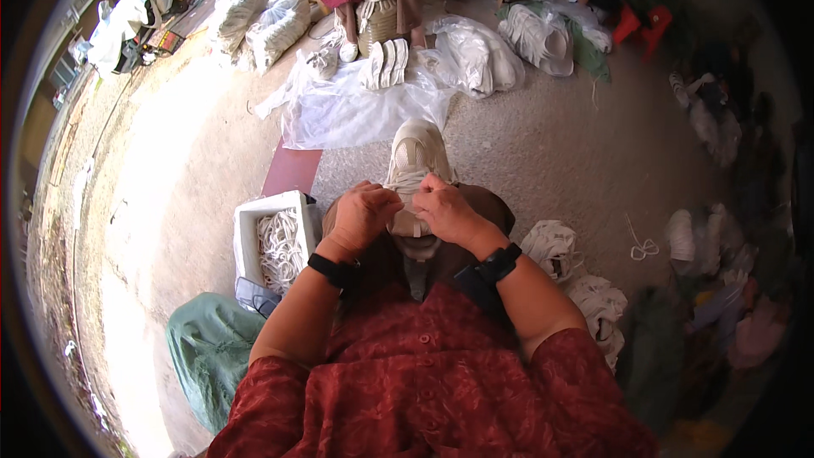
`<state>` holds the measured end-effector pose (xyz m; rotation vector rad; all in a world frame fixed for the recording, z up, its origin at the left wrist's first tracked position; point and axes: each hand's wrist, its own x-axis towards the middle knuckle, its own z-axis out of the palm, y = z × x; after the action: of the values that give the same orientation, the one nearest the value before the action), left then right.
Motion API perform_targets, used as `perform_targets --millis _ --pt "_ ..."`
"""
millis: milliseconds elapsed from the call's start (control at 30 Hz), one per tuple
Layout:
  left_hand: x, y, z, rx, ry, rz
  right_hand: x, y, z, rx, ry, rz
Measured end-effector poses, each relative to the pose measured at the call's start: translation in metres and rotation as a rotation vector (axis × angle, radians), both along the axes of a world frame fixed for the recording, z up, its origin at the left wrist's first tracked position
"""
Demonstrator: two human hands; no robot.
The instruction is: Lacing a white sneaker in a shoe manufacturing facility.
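Note:
A cream-coloured shoe (415,151) sits between my knees, its toe pointing away from me. White shoelaces (410,180) cross its upper between my two hands. My left hand (365,210) is closed at the left side of the lacing, fingertips pinched on a shoelace. On the other side my right hand (448,210) is pinched the same way, close to the shoe's tongue. The lace ends inside the fingers are mostly hidden. Both wrists wear dark bands.
A white box (246,242) of loose white laces stands by my left knee, near a green sack (210,356). White shoe uppers (551,248) lie at my right. Ahead, plastic sheeting (339,119) bears more shoes before a seated person; a red stool (642,30) stands far right.

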<state>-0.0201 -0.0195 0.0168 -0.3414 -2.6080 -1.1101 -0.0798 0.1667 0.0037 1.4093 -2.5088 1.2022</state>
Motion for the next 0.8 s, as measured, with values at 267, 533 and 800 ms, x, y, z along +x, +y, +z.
perform_targets --millis 267,533,800 --pt "-0.018 0.007 0.004 -0.36 0.021 -0.051 0.001 0.018 -0.008 -0.343 -0.61 -0.042" --pt "-0.025 0.018 -0.004 -0.415 0.168 -0.093 0.003 0.026 -0.025 -0.717 -1.165 -0.067" --pt "-0.027 0.018 -0.004 -0.335 0.146 -0.172 0.0 0.029 -0.026 -0.863 -1.245 -0.061"
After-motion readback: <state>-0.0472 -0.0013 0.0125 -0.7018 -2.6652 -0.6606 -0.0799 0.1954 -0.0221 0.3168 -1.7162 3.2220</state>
